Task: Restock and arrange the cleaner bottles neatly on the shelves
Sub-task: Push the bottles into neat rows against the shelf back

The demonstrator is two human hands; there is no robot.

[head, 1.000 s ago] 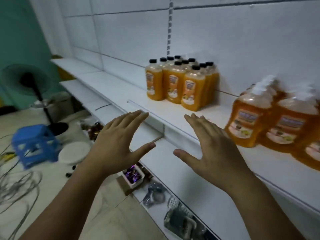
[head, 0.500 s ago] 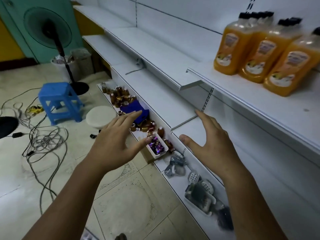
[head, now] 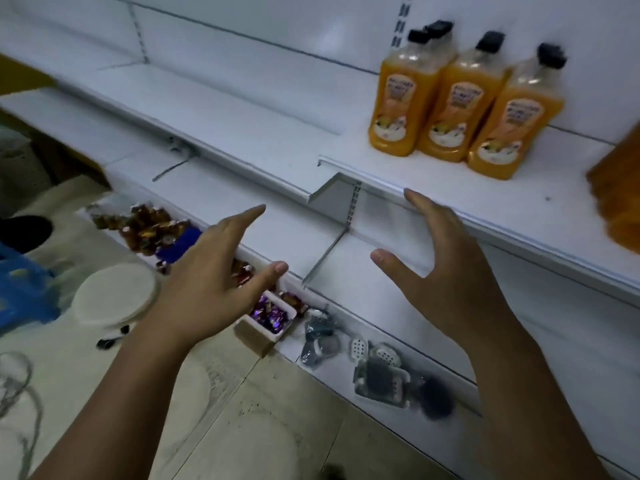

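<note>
Orange bottles (head: pixel 446 109) with black caps (head: pixel 488 41), white shelf (head: pixel 502 199), blue stool (head: pixel 20 289).

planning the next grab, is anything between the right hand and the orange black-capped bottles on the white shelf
Nothing visible blocks it. The open right hand hovers at the white metal shelf's front edge; only bare shelf lies between it and the orange plastic bottles with black caps.

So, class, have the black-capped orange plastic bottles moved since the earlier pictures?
No: the orange bottles stand beside the slotted wall strip as before; only the camera turned.
</note>
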